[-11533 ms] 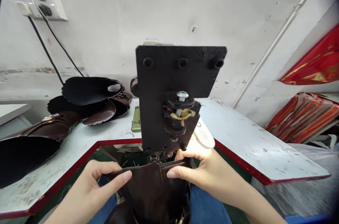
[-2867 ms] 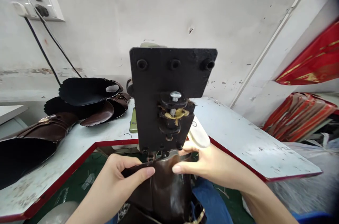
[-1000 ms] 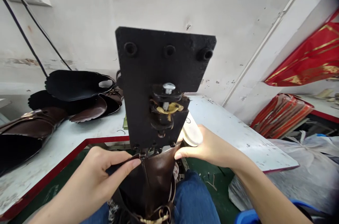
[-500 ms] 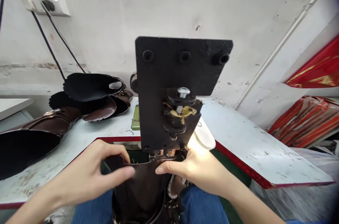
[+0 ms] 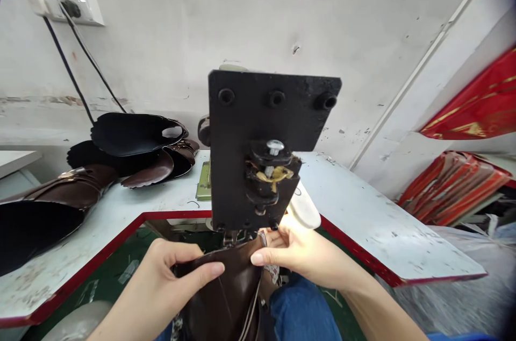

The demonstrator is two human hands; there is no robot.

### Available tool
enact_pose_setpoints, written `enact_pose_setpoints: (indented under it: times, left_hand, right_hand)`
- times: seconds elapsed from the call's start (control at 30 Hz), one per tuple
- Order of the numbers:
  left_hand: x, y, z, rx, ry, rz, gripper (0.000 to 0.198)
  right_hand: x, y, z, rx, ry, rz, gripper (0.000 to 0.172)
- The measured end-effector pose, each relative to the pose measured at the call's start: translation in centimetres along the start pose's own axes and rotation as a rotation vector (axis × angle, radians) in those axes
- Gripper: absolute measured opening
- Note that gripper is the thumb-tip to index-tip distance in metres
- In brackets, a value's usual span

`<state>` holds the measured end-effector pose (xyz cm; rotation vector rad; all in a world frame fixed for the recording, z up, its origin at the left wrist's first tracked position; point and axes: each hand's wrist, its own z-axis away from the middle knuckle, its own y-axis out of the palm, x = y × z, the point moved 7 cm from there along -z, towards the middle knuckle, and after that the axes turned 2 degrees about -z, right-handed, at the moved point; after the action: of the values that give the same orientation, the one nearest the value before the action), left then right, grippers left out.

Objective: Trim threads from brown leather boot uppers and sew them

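A dark brown leather boot shaft (image 5: 217, 292) hangs over my lap, its upper edge at the foot of the sewing machine (image 5: 258, 142), whose black front plate fills the middle of the view. My left hand (image 5: 177, 271) pinches that edge on the left between thumb and fingers. On the right, my right hand (image 5: 294, 247) grips the edge too, thumb in front and fingers behind, lit by the machine's lamp. The presser foot (image 5: 230, 238) shows just below the plate, close to the leather; whether the needle is in it is hidden.
Several brown boot shafts with black linings (image 5: 137, 136) lie on the white table (image 5: 363, 222) at left. The table has a red edge around a cutout. Red bundled material (image 5: 455, 185) stands at far right. Plugs and cables hang from a wall socket (image 5: 70, 5).
The leather has turned and shifted, so its edge now slopes up to the right. Both hands moved slightly right with it, still gripping. The camera view has shifted a little.
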<state>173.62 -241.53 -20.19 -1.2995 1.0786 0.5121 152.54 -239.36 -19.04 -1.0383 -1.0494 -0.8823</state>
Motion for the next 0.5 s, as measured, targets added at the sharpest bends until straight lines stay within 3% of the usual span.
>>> enact_pose_setpoints:
  times: [0.13,0.27,0.37,0.47,0.5]
  left_hand:
    - [1.8,-0.9,1.3,-0.072,-0.081,0.015,0.033]
    - [3.3,-1.4,2.1,-0.054,-0.138,0.070,0.038]
    - [5.4,-2.3,2.9,-0.121,-0.182,0.119,0.036]
    - [8.8,-2.2,5.2,-0.340,-0.158,0.185,0.055]
    - [10.5,-1.7,6.8,-0.482,-0.186,0.241,0.067]
  right_hand:
    - [-1.3,1.8,0.5,-0.013,0.062,-0.101,0.039]
    - [-0.6,3.6,0.5,-0.065,0.053,-0.119,0.038]
    - [0.1,4.5,0.5,-0.096,0.003,-0.107,0.038]
    - [0.2,5.4,0.8,-0.107,-0.111,-0.079,0.034]
    - [-0.2,5.8,0.9,-0.114,-0.138,-0.071,0.034]
